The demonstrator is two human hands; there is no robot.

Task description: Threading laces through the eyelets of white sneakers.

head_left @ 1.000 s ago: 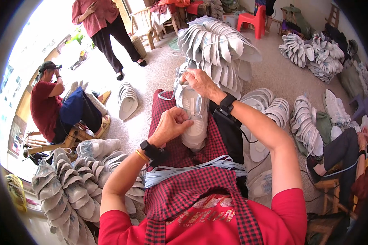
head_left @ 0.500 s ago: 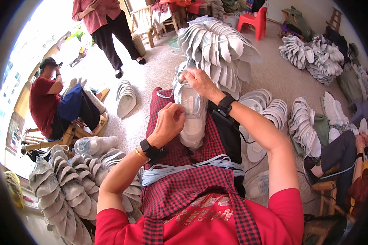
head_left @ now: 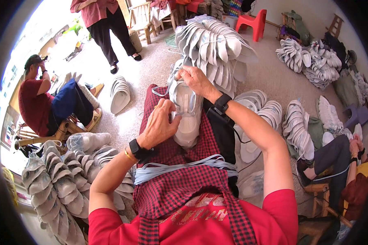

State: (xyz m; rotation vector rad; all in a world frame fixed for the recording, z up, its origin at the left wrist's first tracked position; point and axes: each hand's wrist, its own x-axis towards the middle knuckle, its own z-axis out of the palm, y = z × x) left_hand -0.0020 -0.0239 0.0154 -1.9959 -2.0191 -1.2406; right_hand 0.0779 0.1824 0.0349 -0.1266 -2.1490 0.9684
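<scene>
How the pale shoe upper (head_left: 187, 134) lies, and where one can hold it

At the far left, many nested uppers (head_left: 65, 179) stand in rows, near a seated person (head_left: 33, 104) in a dark red shirt. Further to the right, a small stack (head_left: 120, 96) lies on the floor.

Next comes the left hand (head_left: 157, 122), at the left side of the pale shoe upper. Its fingers are bent and the thumb points toward the shoe; whether something thin is between the tips, one cannot tell. A loop of pale blue lace (head_left: 158, 94) hangs beyond this hand.

The pale shoe upper rests on the lap, over the checked apron (head_left: 184, 192), with its toe toward the body. It is probably light and soft, with a mesh that gives way under pressure; the toe seems firmer. It should not be very slippery or fragile. The edges beside the lacing look the best place to take hold; the lace, being limp, is better pinched close to its hole.

The right hand (head_left: 197, 81) is at the far end, fingers curled inward; what they grip is not clear. Behind it rises a tall pile (head_left: 212, 45).
</scene>
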